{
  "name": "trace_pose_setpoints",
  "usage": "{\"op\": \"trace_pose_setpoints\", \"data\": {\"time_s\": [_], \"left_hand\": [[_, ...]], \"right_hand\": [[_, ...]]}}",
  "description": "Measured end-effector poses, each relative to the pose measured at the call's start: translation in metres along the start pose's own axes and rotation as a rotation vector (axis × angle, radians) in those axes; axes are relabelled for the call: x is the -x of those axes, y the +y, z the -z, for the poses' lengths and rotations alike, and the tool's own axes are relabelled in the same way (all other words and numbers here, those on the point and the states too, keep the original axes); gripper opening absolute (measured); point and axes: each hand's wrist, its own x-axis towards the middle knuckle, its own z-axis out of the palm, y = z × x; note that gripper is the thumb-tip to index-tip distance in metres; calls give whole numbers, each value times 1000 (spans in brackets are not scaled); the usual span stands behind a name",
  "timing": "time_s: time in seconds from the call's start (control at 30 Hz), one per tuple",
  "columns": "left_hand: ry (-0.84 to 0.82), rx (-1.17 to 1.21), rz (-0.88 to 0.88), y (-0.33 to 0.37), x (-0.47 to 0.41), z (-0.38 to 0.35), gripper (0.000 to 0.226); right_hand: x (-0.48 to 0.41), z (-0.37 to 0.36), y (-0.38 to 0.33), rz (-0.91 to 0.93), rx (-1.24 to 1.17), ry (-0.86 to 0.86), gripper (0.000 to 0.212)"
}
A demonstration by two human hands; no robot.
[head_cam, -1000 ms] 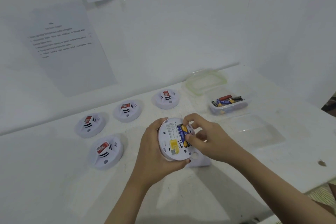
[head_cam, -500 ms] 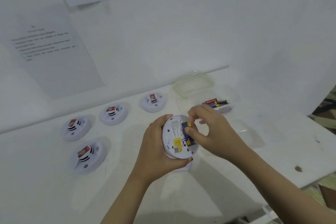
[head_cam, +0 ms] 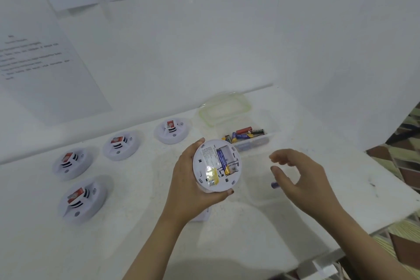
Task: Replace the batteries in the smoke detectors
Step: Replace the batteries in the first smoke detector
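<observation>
My left hand [head_cam: 191, 191] grips a white smoke detector [head_cam: 205, 161] from the left, its back turned up toward me. The battery bay is uncovered: a blue battery [head_cam: 221, 158] lies in the left slot and the right slot [head_cam: 230, 154] looks mostly empty. My right hand [head_cam: 300, 177] hovers to the right of the detector, apart from it, with fingers loosely spread. The violet end of a battery [head_cam: 274, 185] shows just under its thumb; I cannot tell whether the hand touches it.
Four more detectors [head_cam: 172, 130] [head_cam: 120, 144] [head_cam: 71, 161] [head_cam: 80, 198] lie on the white table [head_cam: 136, 245]. A clear tub of batteries [head_cam: 247, 136] and a green-rimmed lid [head_cam: 223, 109] stand behind. A white cover piece [head_cam: 203, 216] lies under my left wrist. The table's edge runs at right.
My right hand has left the battery bay and moved right, away from the detector. One slot that held a battery now looks empty. My left hand keeps holding the detector.
</observation>
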Motion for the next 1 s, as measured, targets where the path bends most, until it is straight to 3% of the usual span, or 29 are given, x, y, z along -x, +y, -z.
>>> {"op": "trace_pose_setpoints", "data": {"time_s": [0.13, 0.43, 0.63, 1.0], "left_hand": [[19, 5, 2, 8, -5, -16, 104], [12, -12, -71, 27, -19, -41, 99], [-39, -61, -137, 34, -29, -52, 96], [-63, -162, -218, 50, -39, -56, 89]], "right_hand": [[-2, 5, 12, 74, 1, -30, 13], [-13, 14, 24, 198, -92, -65, 26], [-42, 21, 19, 393, 125, -217, 48], [-69, 29, 27, 669, 189, -222, 43]]}}
